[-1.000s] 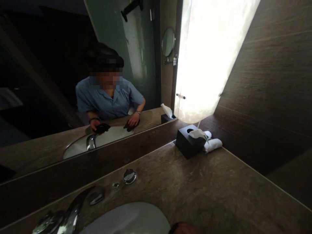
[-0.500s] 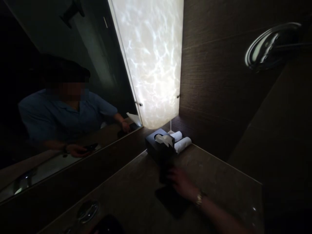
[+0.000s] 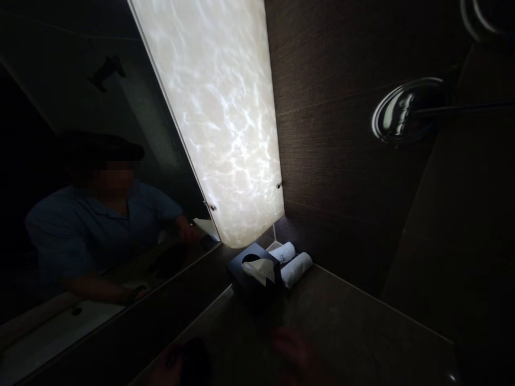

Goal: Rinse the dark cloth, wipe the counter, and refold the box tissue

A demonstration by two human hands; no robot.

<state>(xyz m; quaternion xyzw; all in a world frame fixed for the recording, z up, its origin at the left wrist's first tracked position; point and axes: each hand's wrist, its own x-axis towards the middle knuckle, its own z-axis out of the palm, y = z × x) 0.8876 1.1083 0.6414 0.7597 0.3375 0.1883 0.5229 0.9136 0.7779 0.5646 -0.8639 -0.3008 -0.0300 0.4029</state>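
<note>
Low in the dark, my left hand point(image 3: 163, 370) is partly in view at the bottom edge, its fingers against a black rounded object point(image 3: 195, 362) whose kind I cannot make out. My right hand point(image 3: 295, 348) is over the counter, in front of the tissue box; it is dim and smeared, so its fingers and anything in them cannot be told. The black tissue box point(image 3: 237, 268) stands in the corner with a white tissue point(image 3: 260, 271) sticking out. Beside it lie two rolled white towels point(image 3: 296, 269).
A glowing marbled light panel point(image 3: 233, 134) hangs above the box. To the left, a large mirror point(image 3: 161, 177) reflects a person in a blue shirt. A round chrome fixture point(image 3: 402, 112) juts from the dark wall point(image 3: 330, 161) on the right.
The view has tilted and shifted, putting the box and towels lower. My right hand has come back toward me, away from the dark items in front of the box. My left hand now shows beside the black object.
</note>
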